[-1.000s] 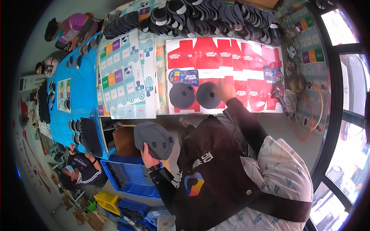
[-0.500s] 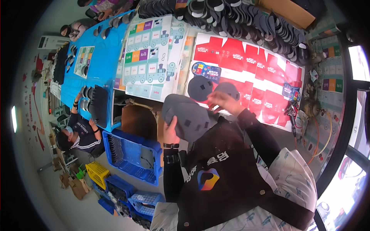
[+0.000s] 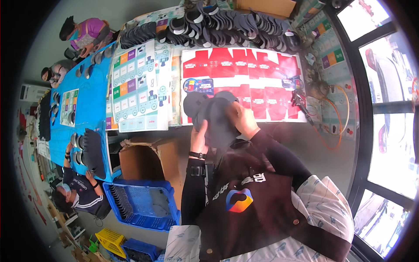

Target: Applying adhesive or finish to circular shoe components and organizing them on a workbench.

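In front of my chest, a small stack of dark grey rounded flat pads (image 3: 217,124) is partly smeared by motion. My left hand (image 3: 199,140) grips its left edge with the thumb on top. At the stack's right edge, my right hand (image 3: 244,122) has its fingers bent around the pad material, partly blurred. Just beyond the stack, another grey rounded pad (image 3: 193,103) with small black squares lies over the near edge of a red and white printed sheet (image 3: 279,94). It partly overlaps the held stack, so I cannot tell whether they touch.
Rows of dark curved pads (image 3: 244,28) line the table's back. White printed sheets (image 3: 135,87) lie to the left. Below stand a cardboard box (image 3: 168,159) and a blue crate (image 3: 144,218). A co-worker (image 3: 83,192) handles pads at the blue table (image 3: 94,98). A hose tool (image 3: 303,107) hangs at right.
My right hand has come back from the pads on the printed sheet to the stack's right edge. My left hand still holds the stack. The whole view has shifted.
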`<action>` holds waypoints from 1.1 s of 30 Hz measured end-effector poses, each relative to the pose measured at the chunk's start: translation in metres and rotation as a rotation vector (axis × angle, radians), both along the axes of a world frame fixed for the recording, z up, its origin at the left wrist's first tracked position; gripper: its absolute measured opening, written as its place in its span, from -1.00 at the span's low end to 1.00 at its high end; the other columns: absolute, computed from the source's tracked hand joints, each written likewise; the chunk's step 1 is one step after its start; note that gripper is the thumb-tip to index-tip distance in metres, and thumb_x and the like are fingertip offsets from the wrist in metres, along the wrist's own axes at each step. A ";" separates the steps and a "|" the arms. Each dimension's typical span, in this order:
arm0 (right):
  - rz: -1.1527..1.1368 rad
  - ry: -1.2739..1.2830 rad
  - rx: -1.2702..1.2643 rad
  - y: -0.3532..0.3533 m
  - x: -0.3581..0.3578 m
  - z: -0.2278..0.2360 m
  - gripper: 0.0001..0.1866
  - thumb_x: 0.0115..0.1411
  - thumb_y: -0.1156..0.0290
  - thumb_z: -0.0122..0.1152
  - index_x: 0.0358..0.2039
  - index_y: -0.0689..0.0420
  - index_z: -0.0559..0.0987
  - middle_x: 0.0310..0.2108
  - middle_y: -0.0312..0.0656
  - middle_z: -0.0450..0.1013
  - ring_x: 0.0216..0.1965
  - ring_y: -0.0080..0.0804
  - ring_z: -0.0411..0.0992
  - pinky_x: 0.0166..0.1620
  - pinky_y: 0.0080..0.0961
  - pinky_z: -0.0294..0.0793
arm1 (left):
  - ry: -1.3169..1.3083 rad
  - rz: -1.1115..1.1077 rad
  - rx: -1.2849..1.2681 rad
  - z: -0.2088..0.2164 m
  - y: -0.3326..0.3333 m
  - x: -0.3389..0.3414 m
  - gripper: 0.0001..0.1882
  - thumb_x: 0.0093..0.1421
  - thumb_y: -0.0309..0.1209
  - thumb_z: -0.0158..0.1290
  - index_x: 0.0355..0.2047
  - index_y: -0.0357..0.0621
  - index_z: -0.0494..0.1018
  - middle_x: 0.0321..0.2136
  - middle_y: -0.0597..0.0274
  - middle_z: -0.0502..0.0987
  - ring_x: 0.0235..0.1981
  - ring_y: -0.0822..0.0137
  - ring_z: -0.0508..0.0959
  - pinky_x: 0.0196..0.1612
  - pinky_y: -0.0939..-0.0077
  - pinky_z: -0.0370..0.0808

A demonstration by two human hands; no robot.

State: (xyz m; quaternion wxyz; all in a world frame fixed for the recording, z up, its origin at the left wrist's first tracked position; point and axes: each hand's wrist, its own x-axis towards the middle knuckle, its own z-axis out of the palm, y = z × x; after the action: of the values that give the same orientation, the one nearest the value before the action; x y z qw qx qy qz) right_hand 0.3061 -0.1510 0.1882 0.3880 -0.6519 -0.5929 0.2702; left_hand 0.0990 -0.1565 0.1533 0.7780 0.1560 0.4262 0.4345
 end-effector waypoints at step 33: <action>0.142 -0.236 -0.266 0.064 0.244 -0.188 -0.67 0.20 0.11 0.29 -0.24 0.12 0.68 -0.37 0.06 0.58 -0.28 0.03 0.57 -0.20 -0.16 0.53 | 0.113 0.511 0.001 0.010 -0.076 -0.011 -0.50 0.30 -0.55 0.05 0.25 -0.02 0.35 0.16 0.21 0.45 0.17 0.17 0.44 0.22 0.07 0.39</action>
State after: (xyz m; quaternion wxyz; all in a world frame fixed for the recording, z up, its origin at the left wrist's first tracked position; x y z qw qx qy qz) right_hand 0.5503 -0.0873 0.0003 0.2063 -0.6812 -0.6377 0.2946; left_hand 0.0876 -0.2324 0.1629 0.6180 0.0679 0.4943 0.6076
